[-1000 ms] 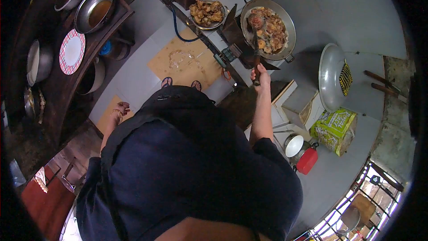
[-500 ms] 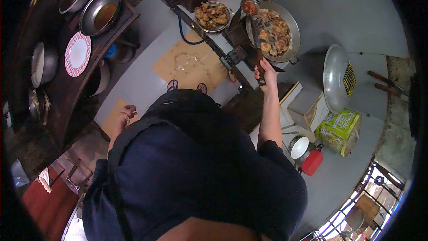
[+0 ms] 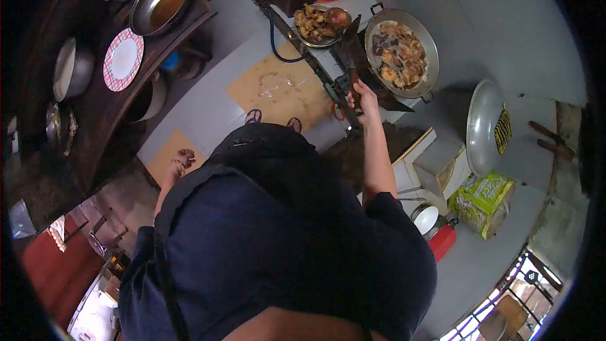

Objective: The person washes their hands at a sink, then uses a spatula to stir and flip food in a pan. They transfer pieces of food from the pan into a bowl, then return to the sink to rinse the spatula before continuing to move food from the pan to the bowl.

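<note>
We look down over our own dark shirt at a cooking counter (image 3: 410,0); our right hand (image 3: 361,96) is clenched round the handle of a long skimmer ladle (image 3: 346,50), whose long axis runs straight away from us, its scoop end over the bowl of fried pieces (image 3: 315,24) at the counter's near edge; the frying pan (image 3: 401,50), holding more browned pieces, sits just right of the ladle; our left hand (image 3: 182,159) hangs at our side, well apart, loosely curled and holding nothing; along the shelf (image 3: 95,113) at left sit a checked plate (image 3: 124,59) and a pot of brown liquid (image 3: 163,5).
</note>
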Action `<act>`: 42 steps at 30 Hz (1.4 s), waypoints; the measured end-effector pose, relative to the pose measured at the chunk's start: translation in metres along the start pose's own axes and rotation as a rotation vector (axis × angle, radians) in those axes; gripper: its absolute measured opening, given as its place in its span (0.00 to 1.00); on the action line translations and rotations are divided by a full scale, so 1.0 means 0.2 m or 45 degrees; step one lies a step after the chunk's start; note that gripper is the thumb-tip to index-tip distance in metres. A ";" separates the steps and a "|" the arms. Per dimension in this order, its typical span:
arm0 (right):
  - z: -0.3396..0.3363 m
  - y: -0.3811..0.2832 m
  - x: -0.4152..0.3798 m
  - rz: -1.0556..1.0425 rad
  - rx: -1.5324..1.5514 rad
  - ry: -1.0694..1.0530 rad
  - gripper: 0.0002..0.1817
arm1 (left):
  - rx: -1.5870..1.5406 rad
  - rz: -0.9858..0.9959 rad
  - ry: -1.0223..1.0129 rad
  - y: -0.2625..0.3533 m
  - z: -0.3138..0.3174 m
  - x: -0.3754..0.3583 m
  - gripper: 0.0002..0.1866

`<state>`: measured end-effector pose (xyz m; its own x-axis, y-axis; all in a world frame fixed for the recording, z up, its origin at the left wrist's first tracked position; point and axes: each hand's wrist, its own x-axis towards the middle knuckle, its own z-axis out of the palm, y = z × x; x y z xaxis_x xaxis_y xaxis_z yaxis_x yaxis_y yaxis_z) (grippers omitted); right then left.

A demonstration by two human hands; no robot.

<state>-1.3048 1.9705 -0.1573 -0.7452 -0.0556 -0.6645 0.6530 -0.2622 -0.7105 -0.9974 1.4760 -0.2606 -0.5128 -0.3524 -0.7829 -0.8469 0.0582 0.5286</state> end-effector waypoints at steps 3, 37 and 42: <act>-0.02 0.06 0.09 0.023 -0.059 -0.039 0.26 | -0.096 0.120 0.000 -0.03 0.00 -0.07 0.07; -0.02 0.13 0.04 -0.581 -1.890 0.468 0.28 | -0.298 0.136 -0.520 -0.26 -0.15 0.34 0.09; -0.09 0.15 -0.08 -0.656 -1.778 0.633 0.29 | -0.193 -0.129 -0.440 -0.19 -0.16 0.40 0.09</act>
<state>-1.2719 1.9804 -0.1720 -0.9853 0.1397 -0.0987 0.1650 0.9282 -0.3335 -1.0011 1.4163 -0.3332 -0.4667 -0.0125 -0.8844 -0.8786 -0.1082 0.4651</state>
